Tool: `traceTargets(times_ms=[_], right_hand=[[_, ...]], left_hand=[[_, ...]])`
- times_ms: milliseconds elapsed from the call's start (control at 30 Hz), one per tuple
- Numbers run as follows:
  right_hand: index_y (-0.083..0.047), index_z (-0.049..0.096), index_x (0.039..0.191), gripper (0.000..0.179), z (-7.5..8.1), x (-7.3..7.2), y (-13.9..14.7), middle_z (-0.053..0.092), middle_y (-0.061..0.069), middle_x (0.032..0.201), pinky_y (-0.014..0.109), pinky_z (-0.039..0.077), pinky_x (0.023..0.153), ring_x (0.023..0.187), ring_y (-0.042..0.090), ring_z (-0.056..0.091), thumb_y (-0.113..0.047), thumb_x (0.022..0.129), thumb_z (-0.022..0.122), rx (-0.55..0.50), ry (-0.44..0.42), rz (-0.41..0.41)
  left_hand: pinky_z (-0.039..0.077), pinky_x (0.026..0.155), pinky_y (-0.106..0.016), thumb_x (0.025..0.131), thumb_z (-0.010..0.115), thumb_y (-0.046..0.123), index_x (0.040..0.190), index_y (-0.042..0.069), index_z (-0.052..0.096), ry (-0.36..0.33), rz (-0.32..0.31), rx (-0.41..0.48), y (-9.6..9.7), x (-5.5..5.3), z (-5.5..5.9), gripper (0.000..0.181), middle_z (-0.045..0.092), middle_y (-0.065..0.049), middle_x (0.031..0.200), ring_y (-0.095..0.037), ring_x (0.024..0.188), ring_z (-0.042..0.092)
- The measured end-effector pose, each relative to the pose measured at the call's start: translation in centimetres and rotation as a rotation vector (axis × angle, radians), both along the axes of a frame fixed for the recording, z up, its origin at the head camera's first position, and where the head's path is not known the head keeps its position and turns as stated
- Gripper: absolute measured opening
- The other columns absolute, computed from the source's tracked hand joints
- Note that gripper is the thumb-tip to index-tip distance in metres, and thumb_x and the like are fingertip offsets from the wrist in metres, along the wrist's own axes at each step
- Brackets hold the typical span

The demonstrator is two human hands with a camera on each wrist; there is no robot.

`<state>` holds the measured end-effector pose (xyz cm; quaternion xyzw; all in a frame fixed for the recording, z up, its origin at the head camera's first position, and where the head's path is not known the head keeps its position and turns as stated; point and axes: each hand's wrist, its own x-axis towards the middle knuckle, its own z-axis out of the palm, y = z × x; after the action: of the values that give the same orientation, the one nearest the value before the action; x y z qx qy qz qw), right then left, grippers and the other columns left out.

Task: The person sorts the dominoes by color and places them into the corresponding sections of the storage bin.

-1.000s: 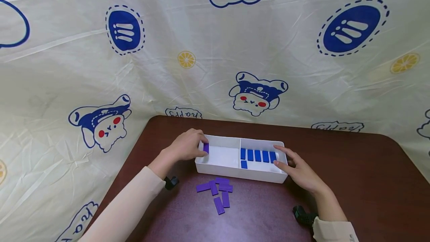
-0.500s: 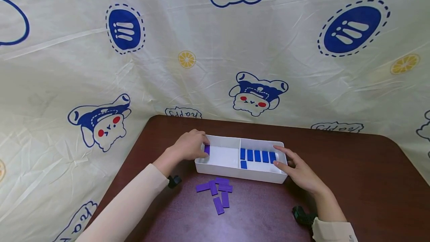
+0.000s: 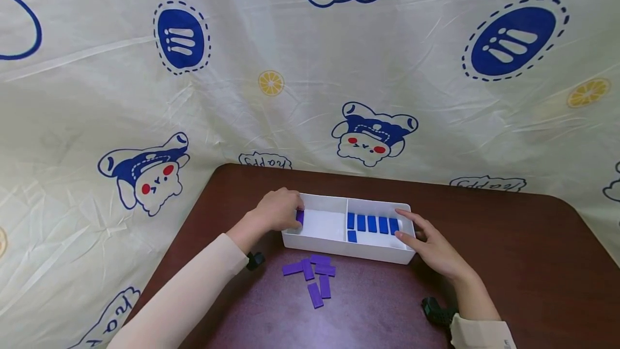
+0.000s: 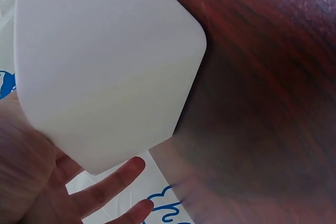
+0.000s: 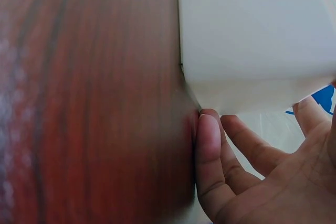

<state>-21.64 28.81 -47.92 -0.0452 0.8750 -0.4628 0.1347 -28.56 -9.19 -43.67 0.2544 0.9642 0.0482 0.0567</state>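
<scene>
One purple tile (image 3: 300, 217) is pinched by the left hand (image 3: 279, 209) inside the white box (image 3: 339, 248), near its left end; both have been shifted slightly rightward since a second ago. The tile's long axis is directed front to back, roughly parallel to the divider (image 3: 346, 220). The box's right end is gripped by the right hand (image 3: 433, 246), kept in place there. Six loose purple tiles (image 3: 308, 269), flat and oblong, are scattered unmoved at mixed angles on the glossy, wood-grained table (image 3: 368, 300).
</scene>
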Motion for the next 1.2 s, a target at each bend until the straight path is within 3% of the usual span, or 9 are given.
traceTargets(times_ms=[267,600,1200], right_hand=[[-0.034,0.028,0.164,0.072,0.2,0.1,-0.1,0.024,0.026,0.165,0.066,0.05,0.099,0.132,0.046,0.047,-0.047,0.102,0.062,-0.005,-0.005,0.004],[-0.034,0.028,0.164,0.071,0.2,0.0,-0.1,0.025,0.025,0.165,0.063,0.051,0.098,0.131,0.044,0.047,-0.047,0.102,0.062,0.003,-0.006,0.0],[-0.032,0.029,0.164,0.071,0.4,0.0,-0.3,0.024,0.026,0.165,0.066,0.05,0.099,0.131,0.046,0.047,-0.047,0.102,0.061,0.005,0.0,0.002]], left_hand=[[0.055,0.083,-0.044,0.085,0.082,0.028,0.101,0.019,0.08,0.022,0.01,-0.089,0.6,0.1,-0.1,0.019,0.073,0.0,0.116,-0.024,0.103,0.063],[0.055,0.086,-0.046,0.087,0.08,0.031,0.111,0.02,0.08,0.072,0.009,-0.17,1.1,0.2,-0.8,0.026,0.073,0.0,0.119,-0.025,0.108,0.062],[0.056,0.086,-0.048,0.091,0.076,0.026,0.113,0.018,0.078,0.092,0.069,-0.178,1.4,0.4,-1.0,0.023,0.073,-0.002,0.119,-0.026,0.109,0.063]])
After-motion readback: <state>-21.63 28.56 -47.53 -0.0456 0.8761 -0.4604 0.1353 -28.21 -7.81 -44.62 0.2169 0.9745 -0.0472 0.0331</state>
